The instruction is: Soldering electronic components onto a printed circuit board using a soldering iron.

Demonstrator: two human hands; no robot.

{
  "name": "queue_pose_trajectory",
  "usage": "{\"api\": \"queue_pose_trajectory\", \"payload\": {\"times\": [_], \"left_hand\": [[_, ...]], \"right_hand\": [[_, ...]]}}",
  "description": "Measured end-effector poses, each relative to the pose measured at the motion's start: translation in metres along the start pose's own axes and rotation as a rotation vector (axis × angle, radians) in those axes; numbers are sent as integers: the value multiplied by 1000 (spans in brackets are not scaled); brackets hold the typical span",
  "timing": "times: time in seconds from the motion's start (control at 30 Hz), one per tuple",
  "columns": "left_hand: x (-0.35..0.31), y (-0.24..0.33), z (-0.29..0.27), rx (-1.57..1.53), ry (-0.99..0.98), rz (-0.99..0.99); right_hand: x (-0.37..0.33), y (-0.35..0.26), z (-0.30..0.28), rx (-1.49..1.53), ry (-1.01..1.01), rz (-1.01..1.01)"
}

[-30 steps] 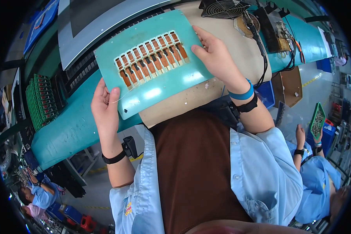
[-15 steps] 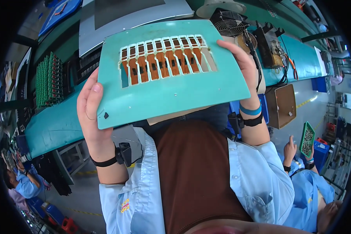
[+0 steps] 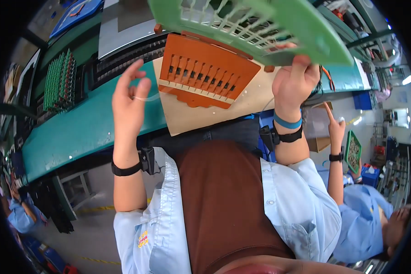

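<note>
A green plate (image 3: 301, 27) with a row of slots is tilted up at the far side, and my right hand (image 3: 297, 84) pinches its near right edge. Below it an orange-brown fixture board (image 3: 198, 75), with rows of narrow slots and small black parts in them, lies on a tan cardboard sheet (image 3: 180, 121). My left hand (image 3: 129, 98) is raised left of the board, fingers bent but apart, holding nothing. A thin clear strand curves from near this hand toward the board. The plate's far part runs out of view.
A rack of upright green circuit boards (image 3: 59, 82) stands on the green bench (image 3: 91, 130) at left. Behind are dark trays and a grey panel (image 3: 123, 32). At right, beyond the bench, a co-worker's raised hand (image 3: 335, 130) shows near a green tray (image 3: 353, 153) of small parts.
My left hand has let go of the green plate and dropped back a little. The plate has swung up and away to the right in my right hand, uncovering the orange-brown board.
</note>
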State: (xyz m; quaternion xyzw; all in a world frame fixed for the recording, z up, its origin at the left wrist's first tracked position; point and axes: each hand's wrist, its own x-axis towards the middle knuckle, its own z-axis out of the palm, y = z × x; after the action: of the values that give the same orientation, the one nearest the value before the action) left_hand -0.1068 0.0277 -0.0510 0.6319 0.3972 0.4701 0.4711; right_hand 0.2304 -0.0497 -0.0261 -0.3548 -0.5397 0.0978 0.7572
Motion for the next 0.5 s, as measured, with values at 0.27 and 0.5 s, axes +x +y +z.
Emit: {"api": "queue_pose_trajectory", "payload": {"times": [0.27, 0.5], "left_hand": [[-32, -70, -6, 180, -128, -35], [-30, -50, -47, 284, -367, 13]], "right_hand": [[-23, -15, 10, 530, 214, 329], [-28, -28, 22, 617, 242, 499]]}}
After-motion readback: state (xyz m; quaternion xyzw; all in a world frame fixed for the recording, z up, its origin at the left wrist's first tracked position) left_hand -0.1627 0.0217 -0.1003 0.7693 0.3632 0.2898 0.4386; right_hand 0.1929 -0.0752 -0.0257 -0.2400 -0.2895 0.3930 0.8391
